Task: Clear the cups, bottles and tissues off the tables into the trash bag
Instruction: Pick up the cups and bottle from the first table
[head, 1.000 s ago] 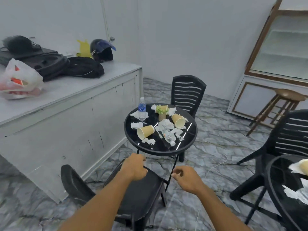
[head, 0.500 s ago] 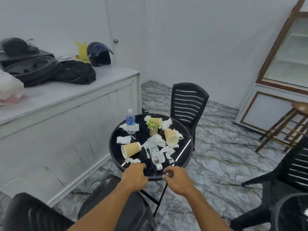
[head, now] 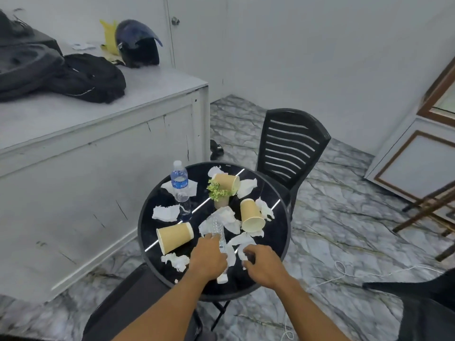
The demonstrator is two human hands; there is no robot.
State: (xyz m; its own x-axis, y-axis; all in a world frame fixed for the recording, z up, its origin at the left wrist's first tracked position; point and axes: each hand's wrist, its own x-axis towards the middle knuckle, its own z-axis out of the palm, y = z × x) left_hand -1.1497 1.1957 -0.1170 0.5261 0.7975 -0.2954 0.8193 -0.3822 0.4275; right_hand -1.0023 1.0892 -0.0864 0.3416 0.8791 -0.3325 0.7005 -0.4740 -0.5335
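A round black table (head: 283, 238) holds three tipped yellow paper cups: a left cup (head: 174, 236), a right cup (head: 251, 215) and a far cup (head: 227, 182). An upright water bottle (head: 180, 190) with a blue label stands at the back left. A clear empty bottle (head: 218, 227) lies in the middle among several crumpled tissues (head: 165, 212). My left hand (head: 209, 259) lies palm down against the lying bottle, and its grip is hidden. My right hand (head: 262, 265) has curled fingers, with the fingertips at a tissue (head: 242, 242). No trash bag is in view.
A small potted plant (head: 219, 193) stands mid-table. Black chairs stand behind the table (head: 290, 141), below me (head: 128, 306) and at the right (head: 428, 313). A white counter (head: 98, 148) at the left carries bags and a helmet (head: 138, 44). A white cable (head: 344, 274) trails on the floor.
I have come closer to the table. Both hands moved forward from in front of the table's edge to over its near part, the left onto the lying bottle.
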